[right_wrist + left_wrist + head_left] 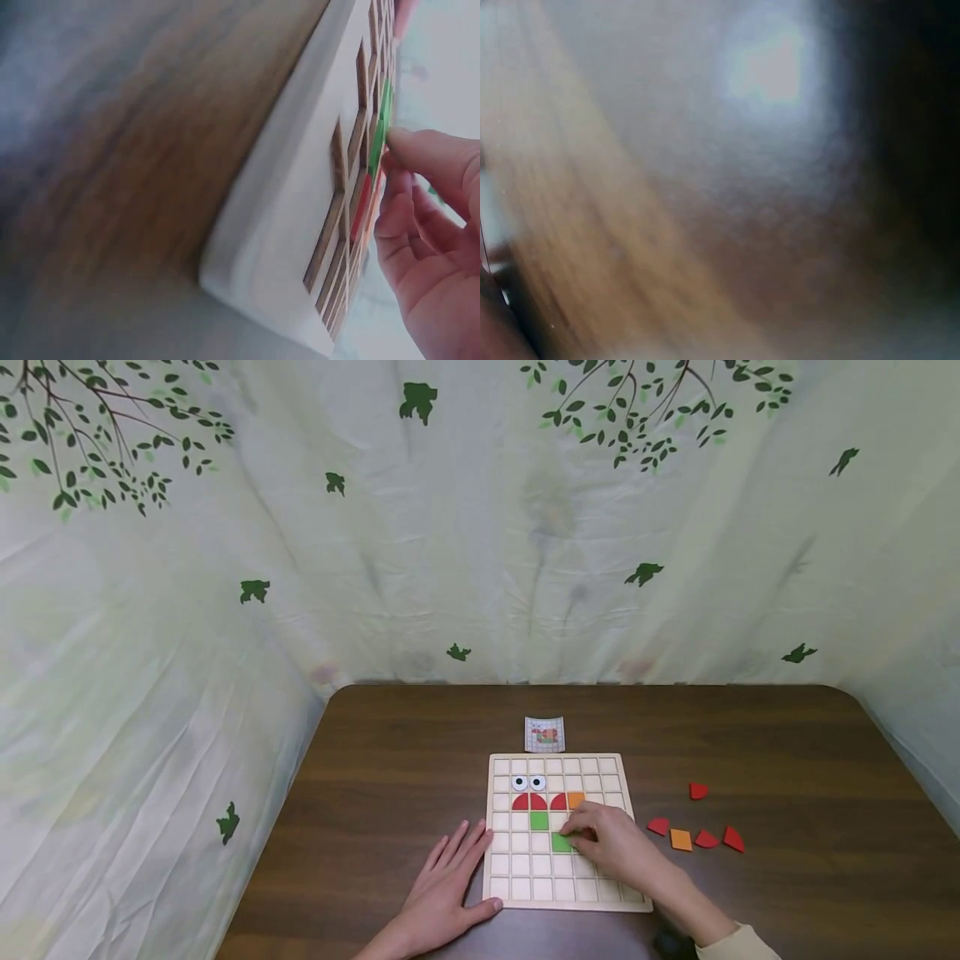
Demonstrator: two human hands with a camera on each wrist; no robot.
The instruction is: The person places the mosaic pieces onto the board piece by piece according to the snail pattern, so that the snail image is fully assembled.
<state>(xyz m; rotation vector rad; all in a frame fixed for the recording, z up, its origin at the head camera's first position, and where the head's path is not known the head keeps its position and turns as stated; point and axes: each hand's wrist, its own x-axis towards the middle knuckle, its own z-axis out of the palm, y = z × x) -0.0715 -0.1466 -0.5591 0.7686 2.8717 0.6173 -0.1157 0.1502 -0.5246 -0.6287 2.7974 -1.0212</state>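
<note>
Right hand: the right hand [615,845] is above the grid, thumb and fingers bent inward with their tips drawn close together, pinching the right edge of a tile.
Pinched tile: a flat green square tile [558,844], in row 5, column 4 of the grid, partly covered by the fingertips.
Left hand: the left hand [444,885] lies with its fingers straight and slightly spread, fingertips and thumb at the board's left edge; it grips nothing.
Board: a pale wooden grid board [637,907] with square cells, flat on the dark brown wooden worktop [405,752].
Eyes: 2 round white-and-black eye tiles [528,782], side by side in row 2.
Row 3: 3 red quarter-circle tiles [537,802], then an orange square tile [576,800] at their right.
Row 4: a second green square tile [539,821], under the middle red piece; cells behind the right hand are hidden.
Loose pieces: 4 red curved-edged tiles [698,791] and 1 loose orange square tile [681,840], apart on the worktop, right of the board.
Card: a small white printed card [544,735] with a red and green picture, just beyond the board's far edge.
Left wrist view: blurred, mostly worktop.
</note>
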